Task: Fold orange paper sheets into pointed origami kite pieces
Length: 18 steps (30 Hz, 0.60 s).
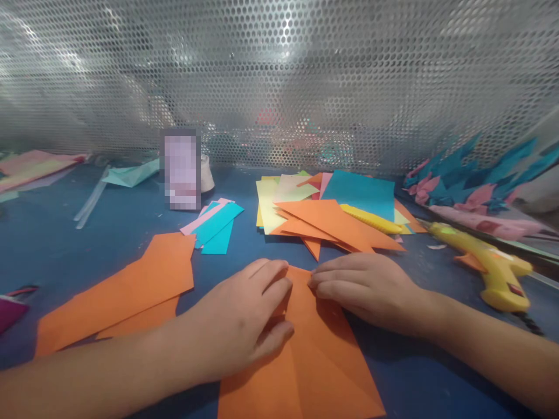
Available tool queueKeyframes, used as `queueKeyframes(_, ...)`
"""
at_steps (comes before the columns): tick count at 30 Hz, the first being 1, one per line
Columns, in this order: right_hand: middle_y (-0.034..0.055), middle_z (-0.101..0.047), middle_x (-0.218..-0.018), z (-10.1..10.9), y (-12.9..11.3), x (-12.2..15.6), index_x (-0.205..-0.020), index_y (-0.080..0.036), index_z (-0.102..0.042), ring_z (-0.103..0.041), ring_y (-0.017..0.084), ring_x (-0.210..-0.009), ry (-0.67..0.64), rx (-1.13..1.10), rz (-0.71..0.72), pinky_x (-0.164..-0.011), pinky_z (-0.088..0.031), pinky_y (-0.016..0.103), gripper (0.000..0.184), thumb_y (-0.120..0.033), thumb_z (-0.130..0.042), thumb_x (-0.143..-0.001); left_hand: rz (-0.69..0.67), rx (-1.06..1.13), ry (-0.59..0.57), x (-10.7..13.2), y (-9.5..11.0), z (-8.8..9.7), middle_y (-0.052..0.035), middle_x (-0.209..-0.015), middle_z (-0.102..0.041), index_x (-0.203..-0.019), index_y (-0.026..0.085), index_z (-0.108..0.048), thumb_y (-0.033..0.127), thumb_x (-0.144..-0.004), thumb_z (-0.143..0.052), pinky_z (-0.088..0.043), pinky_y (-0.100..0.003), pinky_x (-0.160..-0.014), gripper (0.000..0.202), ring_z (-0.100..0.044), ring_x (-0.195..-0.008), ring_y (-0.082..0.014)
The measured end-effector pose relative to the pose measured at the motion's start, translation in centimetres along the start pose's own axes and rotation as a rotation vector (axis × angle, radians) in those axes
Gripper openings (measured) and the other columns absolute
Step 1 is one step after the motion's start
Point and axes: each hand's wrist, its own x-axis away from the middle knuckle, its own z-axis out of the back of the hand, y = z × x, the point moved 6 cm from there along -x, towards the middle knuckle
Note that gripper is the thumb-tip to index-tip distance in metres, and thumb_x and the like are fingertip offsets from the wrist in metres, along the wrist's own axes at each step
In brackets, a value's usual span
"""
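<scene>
Head view, left hand (257,314) and right hand (367,285) are pressing orange paper (305,361) on the desk (135,215), I can't tell whether either grip is closing, glue gun (495,265) is lying rightward

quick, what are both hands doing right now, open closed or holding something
Left hand: open, fingers curled, on the near orange sheet.
Right hand: fingers on its edge; thumb hidden, so grip cannot be told.

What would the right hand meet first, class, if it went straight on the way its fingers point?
Probably the left hand: the right hand points across the orange sheet towards its fingertips. Depth is hard to judge from one view.
</scene>
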Motion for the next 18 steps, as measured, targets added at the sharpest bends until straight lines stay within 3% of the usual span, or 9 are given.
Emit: queueKeyframes(18,0.0034,-0.069,-0.091,-0.35,0.17,-0.10,-0.088,-0.017,-0.056,-0.062,0.017,-0.086,-0.042,-0.019,-0.014,-0.074,-0.047,0.028,0.024,-0.002,-0.038,-0.090,0.041,0.015,-0.074,-0.02,-0.15,-0.12,-0.0178,-0.120,-0.050,-0.115,0.010,-0.054,0.027,-0.086,-0.050,-0.048,-0.050,-0.087,0.034,-0.047,-0.110,-0.0333)
